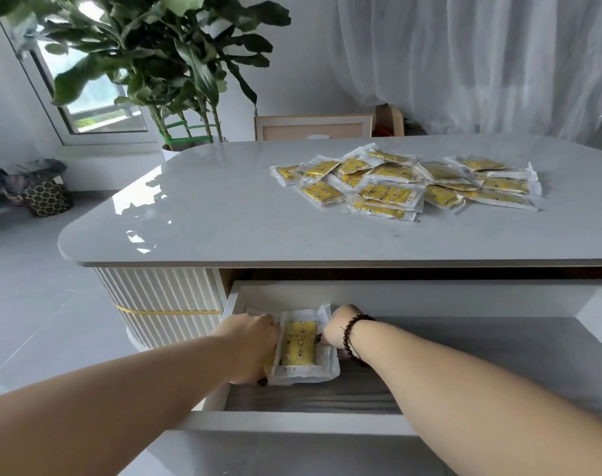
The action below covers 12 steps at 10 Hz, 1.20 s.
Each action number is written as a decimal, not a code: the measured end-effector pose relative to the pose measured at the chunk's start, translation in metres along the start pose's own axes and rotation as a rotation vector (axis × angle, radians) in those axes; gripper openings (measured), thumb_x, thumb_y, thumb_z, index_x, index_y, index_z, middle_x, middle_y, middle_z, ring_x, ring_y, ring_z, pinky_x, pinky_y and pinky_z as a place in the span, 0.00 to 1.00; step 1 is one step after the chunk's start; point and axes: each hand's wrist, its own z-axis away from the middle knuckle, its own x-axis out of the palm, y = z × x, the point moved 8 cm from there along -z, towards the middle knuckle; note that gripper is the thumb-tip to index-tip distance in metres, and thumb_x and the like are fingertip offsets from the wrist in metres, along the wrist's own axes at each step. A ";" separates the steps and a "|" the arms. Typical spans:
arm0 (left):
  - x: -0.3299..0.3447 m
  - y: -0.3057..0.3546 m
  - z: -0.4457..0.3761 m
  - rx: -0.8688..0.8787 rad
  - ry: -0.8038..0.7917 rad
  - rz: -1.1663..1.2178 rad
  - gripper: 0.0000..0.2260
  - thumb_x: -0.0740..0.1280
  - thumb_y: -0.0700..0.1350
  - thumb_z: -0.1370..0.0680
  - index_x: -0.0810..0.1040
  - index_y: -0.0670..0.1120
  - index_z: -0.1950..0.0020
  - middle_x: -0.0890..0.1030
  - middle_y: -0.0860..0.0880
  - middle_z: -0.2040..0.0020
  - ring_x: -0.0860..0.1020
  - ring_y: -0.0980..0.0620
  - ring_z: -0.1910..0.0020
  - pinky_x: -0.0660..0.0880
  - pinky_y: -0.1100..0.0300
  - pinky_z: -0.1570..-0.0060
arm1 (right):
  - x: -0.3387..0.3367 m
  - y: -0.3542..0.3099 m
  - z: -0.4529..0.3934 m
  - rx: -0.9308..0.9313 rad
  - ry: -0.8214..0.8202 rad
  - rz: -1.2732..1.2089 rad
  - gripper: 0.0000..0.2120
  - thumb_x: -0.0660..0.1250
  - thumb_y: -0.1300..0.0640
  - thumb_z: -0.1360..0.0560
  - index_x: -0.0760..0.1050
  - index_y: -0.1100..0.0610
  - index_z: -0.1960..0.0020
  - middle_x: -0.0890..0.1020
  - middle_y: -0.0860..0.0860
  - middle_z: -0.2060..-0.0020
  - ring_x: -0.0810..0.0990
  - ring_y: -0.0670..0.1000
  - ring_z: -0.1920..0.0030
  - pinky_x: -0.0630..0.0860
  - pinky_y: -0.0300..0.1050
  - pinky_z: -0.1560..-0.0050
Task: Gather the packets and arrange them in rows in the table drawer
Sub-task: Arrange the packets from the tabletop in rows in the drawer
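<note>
Nearest, the open drawer (464,297) holds a small stack of packets (301,345) at its left end; left hand (253,348) and right hand (339,326) grip its sides. Beyond, loose packets (406,183) litter the table (207,207).

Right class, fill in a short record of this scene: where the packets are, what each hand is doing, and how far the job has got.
drawer: open, wood-grain floor
packets in drawer: small stack at the left end
packets on table: loose overlapping pile on the grey tabletop
left hand: grips the stack's left edge
right hand: holds its right edge; beaded bracelet on wrist
progress: most packets not yet gathered
</note>
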 end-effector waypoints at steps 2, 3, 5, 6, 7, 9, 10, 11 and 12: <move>0.000 0.008 0.004 0.040 0.056 0.079 0.39 0.64 0.68 0.30 0.60 0.51 0.25 0.68 0.51 0.34 0.71 0.47 0.37 0.77 0.52 0.44 | 0.001 0.020 -0.020 0.144 0.153 -0.021 0.06 0.65 0.59 0.23 0.73 0.62 0.50 0.79 0.53 0.55 0.78 0.50 0.58 0.71 0.36 0.64; 0.001 0.013 0.002 0.076 0.077 0.082 0.35 0.63 0.65 0.27 0.58 0.54 0.24 0.66 0.51 0.31 0.68 0.47 0.33 0.75 0.50 0.42 | 0.005 0.024 -0.032 0.139 0.118 -0.100 0.10 0.66 0.60 0.25 0.67 0.58 0.62 0.76 0.53 0.62 0.77 0.51 0.60 0.75 0.38 0.65; 0.000 0.016 -0.002 0.089 0.092 0.064 0.30 0.64 0.60 0.25 0.62 0.52 0.26 0.68 0.49 0.32 0.68 0.46 0.33 0.73 0.50 0.40 | 0.005 0.022 -0.030 0.121 0.123 -0.073 0.12 0.65 0.58 0.24 0.65 0.58 0.63 0.69 0.50 0.68 0.71 0.49 0.66 0.65 0.36 0.73; -0.001 0.016 0.001 0.090 0.086 0.055 0.32 0.63 0.63 0.26 0.62 0.50 0.26 0.68 0.48 0.33 0.69 0.46 0.35 0.73 0.50 0.40 | 0.003 0.015 -0.028 0.095 0.112 -0.099 0.06 0.65 0.58 0.24 0.70 0.60 0.52 0.71 0.51 0.65 0.75 0.50 0.63 0.70 0.37 0.71; -0.011 0.015 0.007 0.075 0.112 0.027 0.28 0.58 0.64 0.24 0.66 0.50 0.29 0.70 0.48 0.35 0.70 0.46 0.36 0.74 0.49 0.41 | -0.005 0.014 -0.015 0.082 0.141 -0.175 0.08 0.64 0.57 0.24 0.71 0.60 0.48 0.72 0.51 0.64 0.75 0.50 0.63 0.69 0.36 0.71; -0.069 0.008 0.032 -0.026 0.221 0.099 0.15 0.59 0.51 0.22 0.73 0.49 0.36 0.77 0.51 0.43 0.76 0.50 0.46 0.79 0.53 0.52 | -0.031 0.013 0.018 0.031 0.156 -0.240 0.09 0.64 0.58 0.25 0.71 0.61 0.48 0.80 0.56 0.53 0.79 0.53 0.57 0.76 0.40 0.63; -0.097 0.001 0.042 -0.097 0.294 0.204 0.15 0.59 0.52 0.22 0.73 0.52 0.37 0.78 0.53 0.42 0.78 0.50 0.47 0.78 0.54 0.51 | -0.049 0.010 0.044 -0.013 0.100 -0.165 0.09 0.63 0.60 0.27 0.73 0.61 0.47 0.80 0.58 0.57 0.80 0.55 0.62 0.75 0.42 0.65; -0.119 -0.002 0.050 -0.148 0.354 0.331 0.15 0.60 0.53 0.23 0.74 0.54 0.38 0.79 0.54 0.45 0.78 0.51 0.48 0.78 0.55 0.51 | -0.087 0.010 0.079 -0.064 0.113 -0.147 0.06 0.64 0.62 0.28 0.76 0.61 0.52 0.80 0.57 0.62 0.78 0.54 0.67 0.75 0.41 0.65; -0.141 -0.001 0.058 -0.182 0.423 0.441 0.12 0.61 0.50 0.24 0.77 0.53 0.43 0.80 0.53 0.48 0.79 0.50 0.51 0.79 0.56 0.53 | -0.125 0.022 0.109 -0.085 0.207 -0.184 0.12 0.63 0.61 0.30 0.78 0.64 0.49 0.82 0.58 0.59 0.78 0.54 0.66 0.74 0.43 0.63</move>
